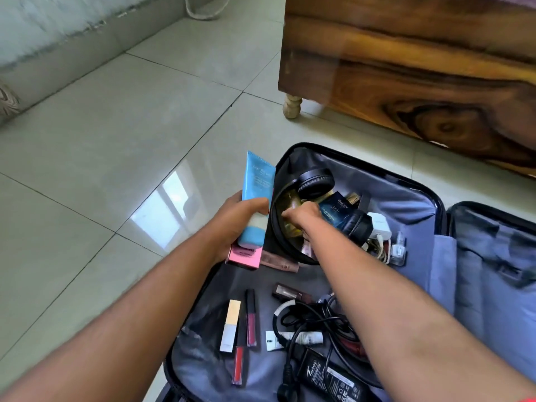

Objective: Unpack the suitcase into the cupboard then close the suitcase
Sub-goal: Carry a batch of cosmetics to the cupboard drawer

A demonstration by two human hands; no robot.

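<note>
My left hand (236,220) grips a blue tube (256,198) upright, thumb curled across its front, with a pink box (245,256) pinched beneath it against the palm. The tube carries white lettering near the top, too small and blurred to read surely. The pink box has a dark line of print I cannot make out.

My right hand (301,217) reaches down into the far end of the open suitcase (417,204), fingers curled over a yellowish glass bottle (291,207). Whether the fingers have closed round it or merely rest on it, I cannot tell.

Just beside that hand: black headphones (314,182), one cup above the bottle, the other to the right. A dark blue box (335,211) lies between the cups; white print on it, partly legible as "eau de cologne", the rest unclear. Right of it, a white plug adapter (381,226) on a tangle of white cable, and a small clear bottle (398,250).

Nearer me on the grey lining: a white and gold stick (231,326), two red lip gloss tubes (251,317), a small white tube (307,338), black cables, and a black power brick (330,375) with white script and compliance marks, unreadable.

The suitcase lies flat on pale floor tiles (116,140). A wooden cabinet (420,68) stands on a turned leg just beyond it.
</note>
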